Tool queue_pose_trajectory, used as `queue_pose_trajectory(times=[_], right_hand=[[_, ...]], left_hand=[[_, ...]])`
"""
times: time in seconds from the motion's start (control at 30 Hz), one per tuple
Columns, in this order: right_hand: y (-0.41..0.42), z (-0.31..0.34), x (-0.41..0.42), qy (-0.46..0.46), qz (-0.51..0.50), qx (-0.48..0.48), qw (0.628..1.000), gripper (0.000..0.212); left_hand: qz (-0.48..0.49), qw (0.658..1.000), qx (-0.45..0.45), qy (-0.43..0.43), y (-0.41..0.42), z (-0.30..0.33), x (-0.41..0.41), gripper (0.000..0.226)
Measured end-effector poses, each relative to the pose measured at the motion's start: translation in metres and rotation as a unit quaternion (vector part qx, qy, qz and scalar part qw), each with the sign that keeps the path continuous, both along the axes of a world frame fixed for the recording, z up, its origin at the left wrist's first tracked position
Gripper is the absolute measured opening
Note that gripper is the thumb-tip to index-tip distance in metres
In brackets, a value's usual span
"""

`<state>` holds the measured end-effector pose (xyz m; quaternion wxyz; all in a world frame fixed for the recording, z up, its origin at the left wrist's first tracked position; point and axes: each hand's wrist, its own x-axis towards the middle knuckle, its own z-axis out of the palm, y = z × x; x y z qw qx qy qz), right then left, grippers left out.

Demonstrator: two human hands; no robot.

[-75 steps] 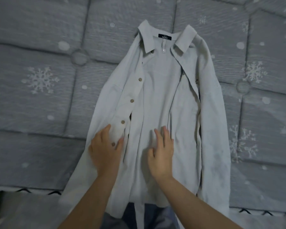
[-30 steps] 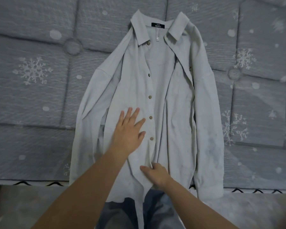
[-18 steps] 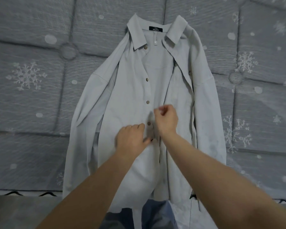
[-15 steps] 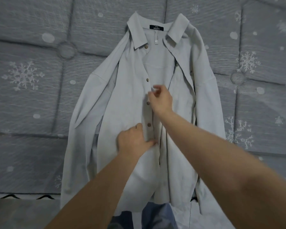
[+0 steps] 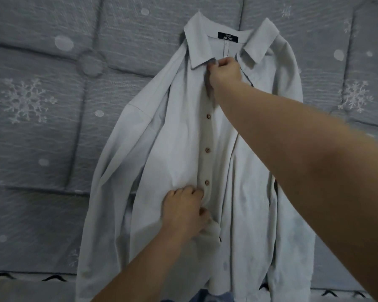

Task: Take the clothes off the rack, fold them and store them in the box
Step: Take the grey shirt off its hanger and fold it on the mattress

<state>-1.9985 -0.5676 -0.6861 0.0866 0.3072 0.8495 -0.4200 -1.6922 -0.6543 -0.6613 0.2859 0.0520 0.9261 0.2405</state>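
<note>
Shirt (image 5: 179, 149) flat on quilt (image 5: 42, 138), right hand (image 5: 225, 71) below collar (image 5: 200, 49), left hand (image 5: 183, 210) nearer

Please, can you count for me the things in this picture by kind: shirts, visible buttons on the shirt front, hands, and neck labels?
Shirt: 1
Buttons seen on the placket, such as the top one: 3
Hands: 2, left hand and right hand
Black neck label: 1
Total: 7

A pale grey-blue collared button-up shirt (image 5: 179, 149) carries small tan round buttons (image 5: 208, 150) and a black neck label with white lettering (image 5: 227, 37). Beneath it, the grey quilted bedcover (image 5: 42, 131) bears white snowflakes and dots.
</note>
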Motion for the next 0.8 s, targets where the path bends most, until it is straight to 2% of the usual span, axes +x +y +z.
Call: queue_pose_trajectory(times=[0.03,0.1,0.13,0.17,0.23,0.33,0.43,0.53,0.67,0.8], right_hand=[[0.004,0.003,-0.007,0.022,-0.019,0.019,0.999,0.024],[0.011,0.012,-0.022,0.07,-0.053,0.023,0.996,0.02],[0.016,0.017,-0.026,0.067,-0.044,0.021,0.997,0.011],[0.021,0.019,-0.026,0.058,-0.022,0.021,0.998,0.013],[0.033,0.02,-0.012,0.046,0.034,0.031,0.998,0.038],[0.064,0.014,0.043,0.077,0.076,0.118,0.987,0.044],[0.099,0.005,0.103,0.106,0.065,0.222,0.967,0.042],[0.118,0.01,0.141,0.025,0.037,0.279,0.959,0.05],[0.138,0.016,0.162,-0.056,0.022,0.298,0.953,0.054],[0.155,0.024,0.161,-0.095,0.028,0.282,0.954,0.033]], left_hand=[[0.001,1.0,0.029,0.005,0.001,0.002,0.0,0.012],[0.01,0.997,0.071,0.028,0.008,0.006,-0.003,0.018],[0.015,0.996,0.079,0.029,0.014,0.006,-0.005,0.018],[0.021,0.996,0.08,0.023,0.019,0.005,-0.007,0.025],[0.022,0.998,0.054,-0.013,0.027,0.0,-0.012,0.041],[0.042,0.996,0.058,-0.057,0.031,-0.004,-0.017,0.03],[0.053,0.994,0.065,-0.076,0.031,-0.006,-0.021,0.022],[0.054,0.991,0.058,-0.108,0.033,-0.008,-0.025,0.021],[0.05,0.993,0.033,-0.105,0.041,-0.011,-0.024,0.02],[0.092,0.992,0.015,-0.083,0.048,-0.011,-0.024,0.021]])
